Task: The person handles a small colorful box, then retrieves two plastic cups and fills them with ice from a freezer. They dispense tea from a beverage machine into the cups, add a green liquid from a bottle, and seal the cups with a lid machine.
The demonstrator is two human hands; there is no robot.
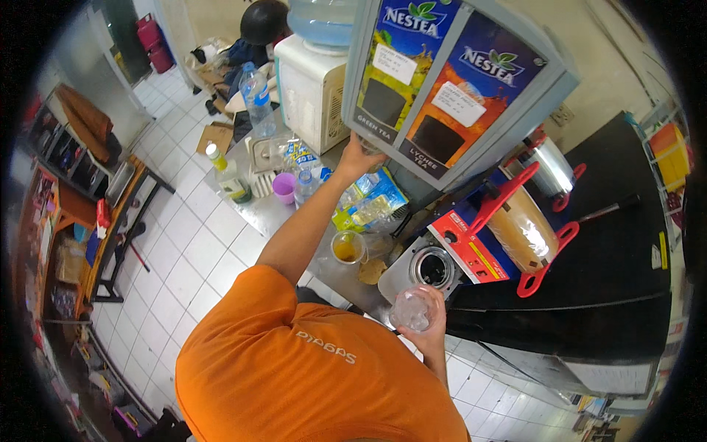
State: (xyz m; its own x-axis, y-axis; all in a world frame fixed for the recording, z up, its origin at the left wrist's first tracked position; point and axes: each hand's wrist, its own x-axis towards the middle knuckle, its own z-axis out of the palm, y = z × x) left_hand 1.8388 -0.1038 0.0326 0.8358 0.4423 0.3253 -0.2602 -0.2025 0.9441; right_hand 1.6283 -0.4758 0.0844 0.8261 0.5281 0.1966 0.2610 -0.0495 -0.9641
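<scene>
My left hand [356,160] reaches up to the lower edge of the Nestea drink dispenser [397,149]. Its fingers curl around a clear container [371,147], mostly hidden by the hand and the dispenser. Closer to my body, my right hand [433,320] grips a clear plastic cup [411,310] with what looks like ice in it. Just beyond that cup is a round, glass-rimmed opening [433,268] in a metal-topped appliance. A clear cup with amber liquid [348,247] stands on the steel table [320,265] between my arms.
A purple cup [284,188], a green-labelled bottle [229,177] and a plastic water bottle [257,102] stand left of my forearm. Behind them is a white water dispenser [309,88]. A boxed pot with red handles [519,226] sits at right on a black surface [607,237].
</scene>
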